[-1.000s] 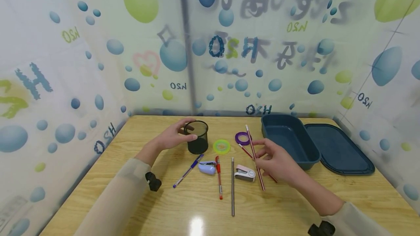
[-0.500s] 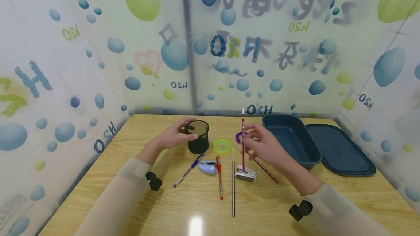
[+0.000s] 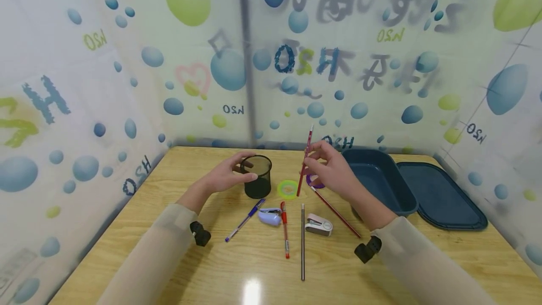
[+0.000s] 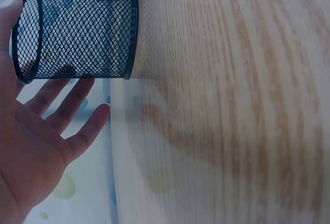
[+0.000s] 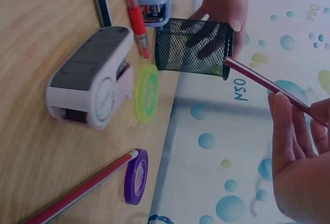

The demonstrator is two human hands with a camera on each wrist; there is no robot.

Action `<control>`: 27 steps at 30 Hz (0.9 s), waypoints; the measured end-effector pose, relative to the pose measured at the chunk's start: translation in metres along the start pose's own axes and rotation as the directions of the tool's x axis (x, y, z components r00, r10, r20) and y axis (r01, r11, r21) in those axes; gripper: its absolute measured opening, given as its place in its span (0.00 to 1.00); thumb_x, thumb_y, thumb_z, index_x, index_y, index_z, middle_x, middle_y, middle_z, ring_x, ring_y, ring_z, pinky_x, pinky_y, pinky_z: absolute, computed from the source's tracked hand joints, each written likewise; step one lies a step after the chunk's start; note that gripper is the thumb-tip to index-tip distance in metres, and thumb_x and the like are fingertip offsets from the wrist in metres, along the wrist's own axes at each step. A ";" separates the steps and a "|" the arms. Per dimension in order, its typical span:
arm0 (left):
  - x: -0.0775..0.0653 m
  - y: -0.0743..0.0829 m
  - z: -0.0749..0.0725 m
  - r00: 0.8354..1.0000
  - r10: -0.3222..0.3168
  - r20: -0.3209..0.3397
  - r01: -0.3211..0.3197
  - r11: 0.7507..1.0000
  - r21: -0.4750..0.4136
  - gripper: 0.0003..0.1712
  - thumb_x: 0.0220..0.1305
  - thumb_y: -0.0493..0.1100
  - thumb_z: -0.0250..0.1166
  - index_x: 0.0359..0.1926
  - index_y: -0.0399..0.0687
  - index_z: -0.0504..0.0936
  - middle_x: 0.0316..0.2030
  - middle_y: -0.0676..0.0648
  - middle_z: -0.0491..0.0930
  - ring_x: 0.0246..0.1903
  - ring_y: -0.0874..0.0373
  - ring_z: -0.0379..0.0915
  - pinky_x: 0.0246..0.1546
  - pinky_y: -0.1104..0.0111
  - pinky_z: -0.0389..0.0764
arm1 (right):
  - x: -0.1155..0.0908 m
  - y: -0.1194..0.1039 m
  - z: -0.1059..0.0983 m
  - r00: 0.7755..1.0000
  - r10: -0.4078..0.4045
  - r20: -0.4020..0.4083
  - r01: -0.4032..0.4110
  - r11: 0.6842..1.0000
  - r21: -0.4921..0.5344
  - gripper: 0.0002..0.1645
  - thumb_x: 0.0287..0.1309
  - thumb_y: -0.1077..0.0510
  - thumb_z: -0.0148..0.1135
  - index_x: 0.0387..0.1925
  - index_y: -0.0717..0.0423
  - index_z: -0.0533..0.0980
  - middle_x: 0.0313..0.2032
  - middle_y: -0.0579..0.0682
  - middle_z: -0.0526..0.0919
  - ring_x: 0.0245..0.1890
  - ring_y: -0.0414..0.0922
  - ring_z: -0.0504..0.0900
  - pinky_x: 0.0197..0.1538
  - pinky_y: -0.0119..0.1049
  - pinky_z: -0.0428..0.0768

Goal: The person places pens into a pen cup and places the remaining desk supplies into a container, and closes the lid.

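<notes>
My left hand (image 3: pixel 222 175) holds the black mesh pen holder (image 3: pixel 258 186) near its rim, thumb on the near side and other fingers behind. The holder stands upright; in the left wrist view its mesh (image 4: pixel 85 36) looks empty. Between thumb and fingers, my right hand (image 3: pixel 332 171) pinches a red striped pencil (image 3: pixel 301 181), raised above the table and tilted, just right of the holder. In the right wrist view one pencil end appears beside the holder's rim; contact cannot be told. A second red pencil (image 3: pixel 336 212) lies below the right hand, its tip by a purple tape roll (image 3: pixel 310 184).
A blue pen (image 3: pixel 245 220), lilac stapler (image 3: pixel 269 217), red pen (image 3: pixel 285 229), dark pencil (image 3: pixel 302 244) and pink-white stapler (image 3: pixel 319 226) lie in front. A yellow-green ring (image 3: pixel 288 189) sits beside the holder. At right stand a dark blue bin (image 3: pixel 377 178) and its lid (image 3: pixel 444 196).
My right hand has lifted the red pencil off the table and carried it left and up toward the pen holder, turning it more upright, then tilting it. The left hand stays at the holder.
</notes>
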State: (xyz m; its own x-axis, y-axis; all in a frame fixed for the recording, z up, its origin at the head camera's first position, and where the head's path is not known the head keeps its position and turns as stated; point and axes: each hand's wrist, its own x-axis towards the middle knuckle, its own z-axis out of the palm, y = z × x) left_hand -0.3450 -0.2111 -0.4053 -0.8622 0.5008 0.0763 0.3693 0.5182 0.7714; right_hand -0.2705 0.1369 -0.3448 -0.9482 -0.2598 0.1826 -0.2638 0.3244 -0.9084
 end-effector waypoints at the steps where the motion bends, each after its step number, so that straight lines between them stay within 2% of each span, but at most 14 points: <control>1: 0.000 0.000 0.000 1.000 0.004 0.000 -0.004 1.000 -0.002 0.44 0.76 0.56 0.72 0.85 0.59 0.63 0.77 0.34 0.70 0.74 0.35 0.72 0.64 0.44 0.83 | 0.002 -0.001 0.000 1.000 -0.002 -0.008 0.002 1.000 0.001 0.18 0.84 0.53 0.58 0.66 0.53 0.71 0.53 0.61 0.84 0.49 0.56 0.93 0.41 0.48 0.92; 6: -0.002 0.005 0.001 1.000 0.002 0.003 -0.002 1.000 -0.013 0.44 0.77 0.53 0.71 0.85 0.55 0.63 0.77 0.33 0.70 0.74 0.34 0.71 0.65 0.43 0.83 | 0.013 -0.006 0.001 0.999 -0.026 -0.033 0.025 1.000 -0.013 0.18 0.85 0.50 0.57 0.65 0.52 0.72 0.56 0.60 0.86 0.53 0.60 0.91 0.41 0.46 0.91; 9: -0.003 0.007 0.000 1.000 -0.008 0.003 0.008 1.000 -0.013 0.44 0.77 0.52 0.71 0.86 0.53 0.62 0.77 0.33 0.70 0.74 0.34 0.71 0.65 0.42 0.82 | 0.020 -0.009 0.002 0.997 -0.053 -0.052 0.051 0.998 -0.038 0.18 0.84 0.48 0.58 0.64 0.52 0.73 0.55 0.59 0.88 0.51 0.58 0.90 0.38 0.42 0.86; 13: -0.003 0.006 0.001 1.000 -0.006 -0.001 0.006 1.000 -0.011 0.45 0.77 0.53 0.71 0.86 0.52 0.62 0.77 0.35 0.71 0.75 0.34 0.71 0.66 0.42 0.82 | 0.030 -0.013 0.004 0.993 -0.087 -0.081 0.083 0.995 -0.053 0.17 0.84 0.48 0.58 0.63 0.52 0.74 0.54 0.58 0.90 0.44 0.51 0.89 0.40 0.42 0.80; 15: -0.002 0.005 0.001 1.000 -0.007 -0.004 0.006 1.000 -0.010 0.44 0.77 0.53 0.71 0.85 0.53 0.63 0.77 0.36 0.71 0.74 0.35 0.71 0.66 0.42 0.82 | 0.035 -0.014 0.006 0.991 -0.098 -0.089 0.094 0.995 -0.043 0.17 0.84 0.48 0.59 0.62 0.53 0.74 0.54 0.59 0.90 0.42 0.50 0.88 0.41 0.41 0.78; 20: -0.003 0.004 0.001 1.000 -0.016 -0.006 0.016 1.000 -0.015 0.44 0.76 0.55 0.72 0.85 0.56 0.64 0.76 0.36 0.72 0.74 0.35 0.72 0.65 0.43 0.83 | 0.046 -0.017 0.013 0.987 -0.112 -0.114 0.112 0.994 -0.008 0.16 0.83 0.50 0.60 0.61 0.53 0.75 0.53 0.60 0.90 0.38 0.48 0.86 0.36 0.39 0.73; 27: -0.002 0.004 0.001 1.000 -0.011 -0.007 0.011 1.000 -0.020 0.45 0.76 0.55 0.72 0.85 0.54 0.63 0.75 0.38 0.73 0.74 0.35 0.72 0.65 0.42 0.83 | 0.057 -0.014 0.026 0.984 -0.113 -0.135 0.123 0.990 0.070 0.15 0.83 0.51 0.60 0.59 0.55 0.73 0.55 0.63 0.89 0.35 0.46 0.85 0.32 0.36 0.68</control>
State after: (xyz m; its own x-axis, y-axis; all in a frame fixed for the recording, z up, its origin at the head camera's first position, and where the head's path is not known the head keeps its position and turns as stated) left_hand -0.3411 -0.2093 -0.4033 -0.8686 0.4903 0.0720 0.3526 0.5095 0.7849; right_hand -0.3165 0.0938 -0.3317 -0.9275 -0.1697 0.3332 -0.3657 0.2252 -0.9031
